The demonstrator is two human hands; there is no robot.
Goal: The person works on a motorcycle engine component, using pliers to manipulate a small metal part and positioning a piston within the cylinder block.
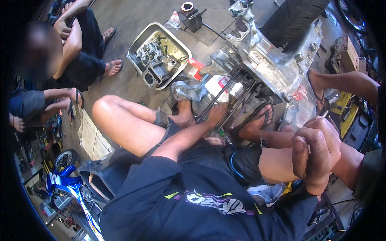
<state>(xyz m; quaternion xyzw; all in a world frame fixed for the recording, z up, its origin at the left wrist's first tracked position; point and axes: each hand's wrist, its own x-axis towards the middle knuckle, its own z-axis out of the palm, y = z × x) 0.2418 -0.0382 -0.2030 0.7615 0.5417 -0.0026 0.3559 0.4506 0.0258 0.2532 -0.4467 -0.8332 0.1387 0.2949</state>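
The left hand (218,113) is at the dark rods (217,97) in the centre; its fingers are partly hidden, so I cannot tell if they grip. The rods run up to the metal casing (277,60) at upper right, near a tyre (295,20). The right hand (317,148), at right, has its fingers folded closed. A tray (177,49) of metal parts (155,66) lies at upper centre-left.

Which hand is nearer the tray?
Left. The left hand is right of the tray and nearer the body, by dark rods; the right hand is much farther right.
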